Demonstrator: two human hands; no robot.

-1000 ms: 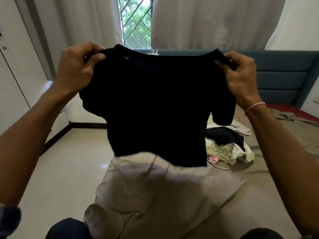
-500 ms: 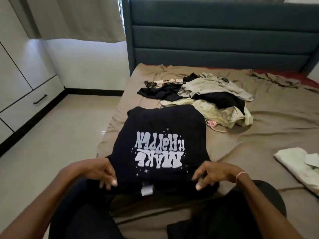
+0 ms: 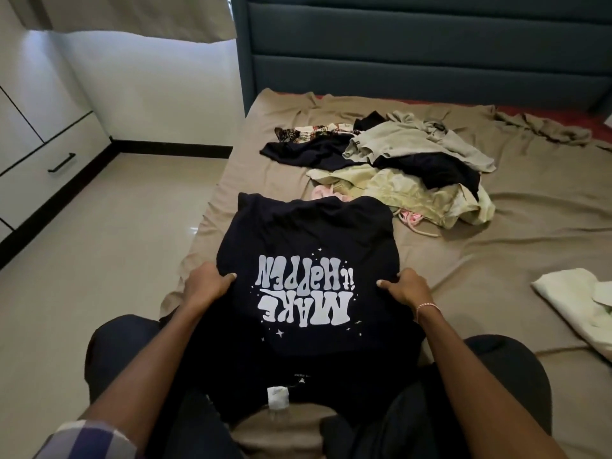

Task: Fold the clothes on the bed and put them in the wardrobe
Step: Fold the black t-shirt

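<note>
A black T-shirt (image 3: 308,233) with pale "Make it happen" lettering lies spread face up on the tan bed sheet (image 3: 496,246), its collar and white label toward me over my lap. My left hand (image 3: 205,286) grips the shirt's left edge, thumb on top. My right hand (image 3: 405,289), with a pink thread bracelet at the wrist, grips the right edge the same way. Beyond the shirt lies a heap of unfolded clothes (image 3: 397,167) in black, olive, pale green and a print.
A folded pale garment (image 3: 576,303) rests on the sheet at the right. A dark blue padded headboard (image 3: 414,44) backs the bed. White wardrobe drawers (image 3: 43,160) with a black handle stand at the left, across glossy floor tiles (image 3: 99,243).
The shirt went from held up in the air to laid flat on the bed. Since half a second ago both hands slid from the collar up to the shirt's side edges.
</note>
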